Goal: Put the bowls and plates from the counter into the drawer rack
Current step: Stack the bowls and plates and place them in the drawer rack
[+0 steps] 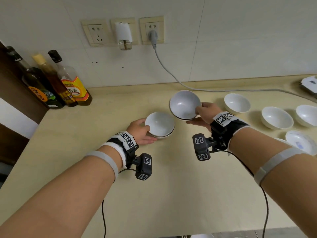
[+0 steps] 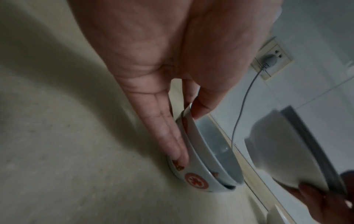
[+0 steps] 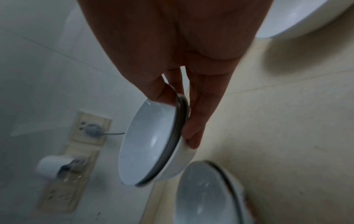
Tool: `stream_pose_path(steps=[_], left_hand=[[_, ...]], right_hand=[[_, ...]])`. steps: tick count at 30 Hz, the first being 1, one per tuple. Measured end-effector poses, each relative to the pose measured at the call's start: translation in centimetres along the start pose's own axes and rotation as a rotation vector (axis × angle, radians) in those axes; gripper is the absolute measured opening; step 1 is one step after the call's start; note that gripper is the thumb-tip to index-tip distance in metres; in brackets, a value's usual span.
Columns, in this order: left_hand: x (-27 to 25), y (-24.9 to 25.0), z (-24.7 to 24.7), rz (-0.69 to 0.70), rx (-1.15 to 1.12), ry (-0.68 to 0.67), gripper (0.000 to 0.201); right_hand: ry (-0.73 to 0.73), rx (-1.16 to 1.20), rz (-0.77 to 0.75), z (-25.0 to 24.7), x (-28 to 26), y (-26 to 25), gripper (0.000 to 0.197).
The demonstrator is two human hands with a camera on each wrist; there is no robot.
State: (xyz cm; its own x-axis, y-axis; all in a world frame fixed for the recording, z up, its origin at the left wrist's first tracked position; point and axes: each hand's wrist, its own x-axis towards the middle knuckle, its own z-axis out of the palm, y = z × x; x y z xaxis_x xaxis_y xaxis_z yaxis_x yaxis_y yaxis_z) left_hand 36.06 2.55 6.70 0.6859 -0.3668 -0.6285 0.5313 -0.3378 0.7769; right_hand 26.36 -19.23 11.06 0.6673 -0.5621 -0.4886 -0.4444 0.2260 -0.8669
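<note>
My left hand (image 1: 147, 132) grips a stack of two white bowls (image 1: 160, 124) low at the counter, thumb on the rim and fingers (image 2: 172, 136) under the side. The lower bowl (image 2: 197, 180) has red marks on its outside. My right hand (image 1: 197, 115) holds another stack of two white bowls (image 1: 185, 104) lifted off the counter and tilted toward me, thumb inside the rim and fingers (image 3: 195, 121) beneath. The right wrist view shows this stack (image 3: 149, 144) just above the left-hand stack (image 3: 203, 195). No drawer rack is in view.
More white bowls stand on the beige counter (image 1: 103, 127) at the right (image 1: 236, 103), (image 1: 277, 117), (image 1: 307, 115), with a white dish (image 1: 299, 141) nearer me. Three bottles (image 1: 68, 83) stand at the back left. A grey cable (image 1: 171, 74) runs from the wall socket along the counter's back.
</note>
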Motion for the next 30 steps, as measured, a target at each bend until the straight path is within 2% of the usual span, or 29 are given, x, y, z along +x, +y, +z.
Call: stream_pose_path(steps=[5,9,12,15,20,26,30], left_hand=[[-1.4,-1.0,0.3,-0.013,0.004,-0.081,0.059],[-2.1,-1.6,0.2,-0.033,-0.084,-0.031,0.042],[-2.2,-1.9,0.1,-0.077,-0.166,0.002,0.059],[-2.3,-2.0,0.1,-0.09,-0.185,-0.025,0.07],[-2.4,-1.8,0.5,-0.035,-0.122,-0.079,0.05],[-1.8,-1.9,0.8,0.001,-0.101,-0.087,0.051],[-1.6,-1.9,0.9,0.008,-0.097,-0.09,0.052]], right_hand=[[-0.113,-0.156,0.022,3.0,-1.9,-0.7,0.033],[-0.119,-0.315,0.032,4.8,-2.2,0.8,0.031],[-0.123,-0.354,0.027,5.8,-2.6,1.4,0.026],[-0.111,-0.382,0.016,6.7,-2.5,2.1,0.024],[-0.039,-0.474,-0.004,7.4,-2.0,2.5,0.035],[0.007,-0.473,0.004,7.7,-2.2,2.5,0.025],[0.022,-0.473,-0.003,7.6,-2.0,2.9,0.026]])
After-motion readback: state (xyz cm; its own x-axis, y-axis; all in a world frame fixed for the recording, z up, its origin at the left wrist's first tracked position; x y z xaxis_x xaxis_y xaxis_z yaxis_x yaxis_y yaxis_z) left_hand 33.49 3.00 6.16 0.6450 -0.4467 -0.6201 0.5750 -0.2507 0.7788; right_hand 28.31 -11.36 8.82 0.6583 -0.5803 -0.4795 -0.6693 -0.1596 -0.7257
